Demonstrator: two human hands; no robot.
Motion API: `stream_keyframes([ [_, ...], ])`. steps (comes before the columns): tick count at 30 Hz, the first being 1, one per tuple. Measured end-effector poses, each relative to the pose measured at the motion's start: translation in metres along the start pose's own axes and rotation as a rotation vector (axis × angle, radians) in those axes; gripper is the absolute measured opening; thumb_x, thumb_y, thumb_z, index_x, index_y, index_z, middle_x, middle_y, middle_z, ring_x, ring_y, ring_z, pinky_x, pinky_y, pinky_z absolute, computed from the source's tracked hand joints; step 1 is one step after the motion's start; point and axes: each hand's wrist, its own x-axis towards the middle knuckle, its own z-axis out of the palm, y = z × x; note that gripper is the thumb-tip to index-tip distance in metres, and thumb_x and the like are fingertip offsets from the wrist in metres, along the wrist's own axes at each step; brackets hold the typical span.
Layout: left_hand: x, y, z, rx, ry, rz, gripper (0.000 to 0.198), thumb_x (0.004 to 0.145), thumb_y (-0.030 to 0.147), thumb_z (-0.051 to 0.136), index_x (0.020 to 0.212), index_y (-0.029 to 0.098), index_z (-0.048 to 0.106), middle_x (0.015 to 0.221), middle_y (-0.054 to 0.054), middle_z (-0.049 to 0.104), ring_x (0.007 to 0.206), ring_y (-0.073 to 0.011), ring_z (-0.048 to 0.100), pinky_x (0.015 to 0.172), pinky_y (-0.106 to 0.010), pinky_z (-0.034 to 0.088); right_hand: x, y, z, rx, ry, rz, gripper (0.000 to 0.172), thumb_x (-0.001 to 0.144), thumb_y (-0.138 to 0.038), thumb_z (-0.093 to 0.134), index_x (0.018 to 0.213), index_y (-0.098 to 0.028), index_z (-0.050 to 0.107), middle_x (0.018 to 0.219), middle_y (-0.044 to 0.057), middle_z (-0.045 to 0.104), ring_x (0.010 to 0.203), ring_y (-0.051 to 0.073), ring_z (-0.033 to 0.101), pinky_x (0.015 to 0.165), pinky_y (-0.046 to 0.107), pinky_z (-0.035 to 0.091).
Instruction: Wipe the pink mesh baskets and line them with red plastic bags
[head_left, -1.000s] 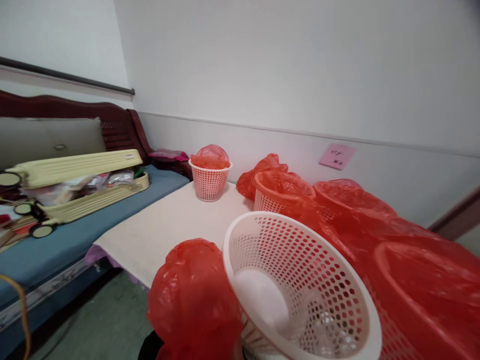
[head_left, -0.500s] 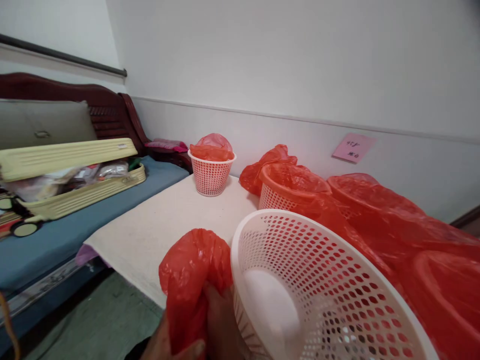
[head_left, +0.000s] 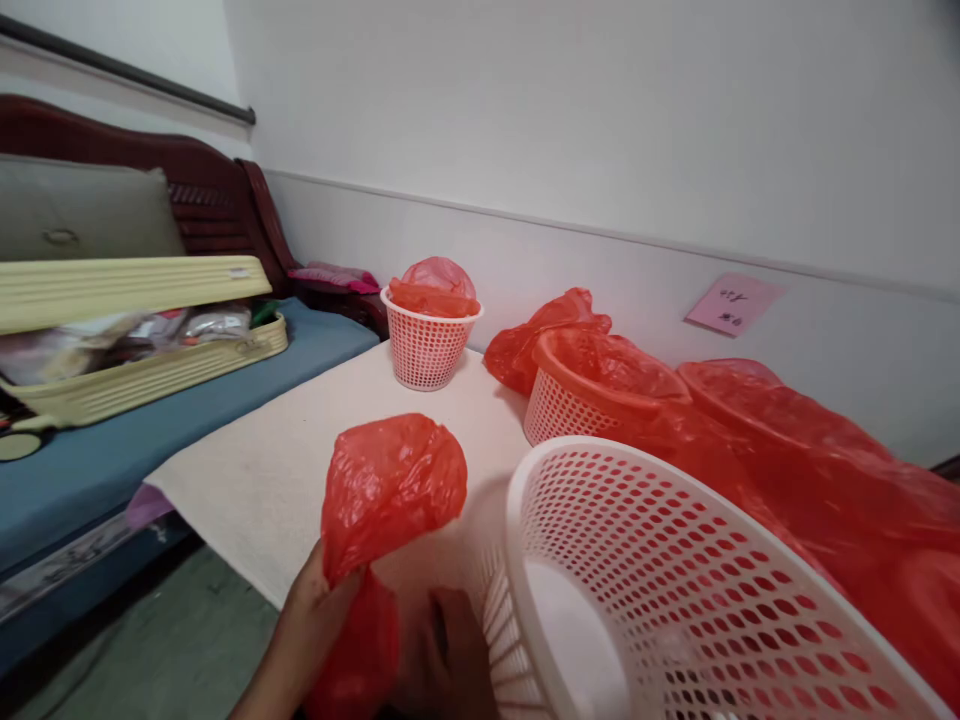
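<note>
A crumpled red plastic bag [head_left: 394, 485] puffs up above my left hand [head_left: 315, 610], whose fingers are wrapped round its gathered middle; more of the bag hangs below. Beside it my right hand [head_left: 461, 650] is low and dark, with curled fingers close to the bag's lower part; whether they hold any of it is hidden. A large white perforated basket [head_left: 555, 455] stands just right of my hands, with no bag over its near rim.
Red-lined baskets [head_left: 570, 400] stand along the wall at the right. A small white basket [head_left: 427, 350] with red plastic in it is farther back on the pale-covered table [head_left: 277, 450]. An open yellow suitcase [head_left: 157, 370] lies on the blue bed [head_left: 330, 335].
The bag has moved up and spread wider above my left hand. My right hand has come away from the bag's upper part and sits lower. The view has shifted slightly.
</note>
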Motion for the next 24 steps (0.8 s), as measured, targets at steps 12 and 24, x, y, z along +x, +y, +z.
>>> stream_keyframes([
  [12,0.083,-0.038,0.089,0.644,-0.317,0.249,0.065,0.073,0.011,0.048,0.139,0.013,0.043,0.122,-0.015,0.061,0.102,-0.0276,0.063,0.086,-0.037,0.046,0.000,0.039,0.007,-0.202,0.063,-0.079,0.016,0.085,-0.017,0.047,0.090,-0.025,0.060,0.082,0.003,0.063,0.079,0.020,0.061,0.073,0.031,0.047],
  [24,0.088,-0.049,0.090,0.710,-0.402,0.325,0.047,0.082,0.026,0.048,0.129,0.021,0.046,0.108,-0.006,0.062,0.092,-0.0221,0.062,0.076,-0.032,0.042,0.023,0.000,0.008,-0.384,0.024,-0.065,0.011,0.073,-0.011,0.047,0.075,-0.021,0.051,0.077,0.001,0.058,0.072,0.018,0.057,0.063,0.027,0.040],
])
